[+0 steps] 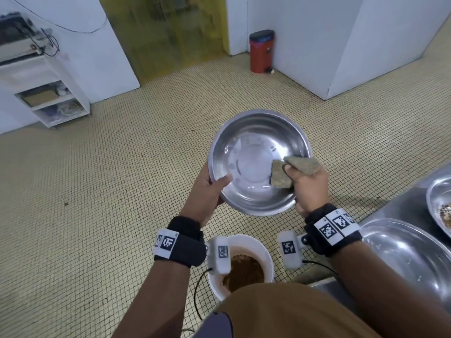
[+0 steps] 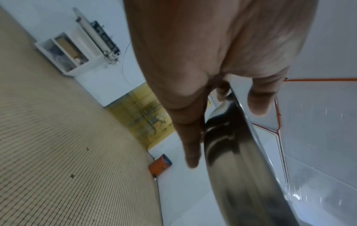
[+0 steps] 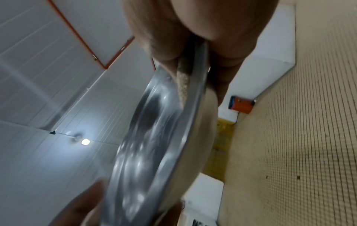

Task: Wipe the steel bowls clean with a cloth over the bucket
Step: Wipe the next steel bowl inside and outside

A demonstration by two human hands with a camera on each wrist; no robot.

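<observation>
Your shirt [image 1: 280, 311] fills the near edge, with the white bucket [image 1: 264, 250] of brown scraps just beyond it on the tiled floor [image 1: 109, 191]. Right of the bucket stands the steel desk [image 1: 402, 206], bearing two more bowls. Beyond the bucket, your left hand [image 1: 207, 191] grips the steel bowl [image 1: 258, 162] by its left rim, thumb inside. Your right hand [image 1: 307, 186] pinches the cloth [image 1: 280, 175] over the right rim. Its mouth tilts toward you.

You can read no words or numbers anywhere here. Your wrist bands [image 1: 333, 228] and the small white camera boxes [image 1: 289, 248] carry only black-and-white square code patterns. The red bin [image 1: 261, 52] has a small label, too tiny to read.
</observation>
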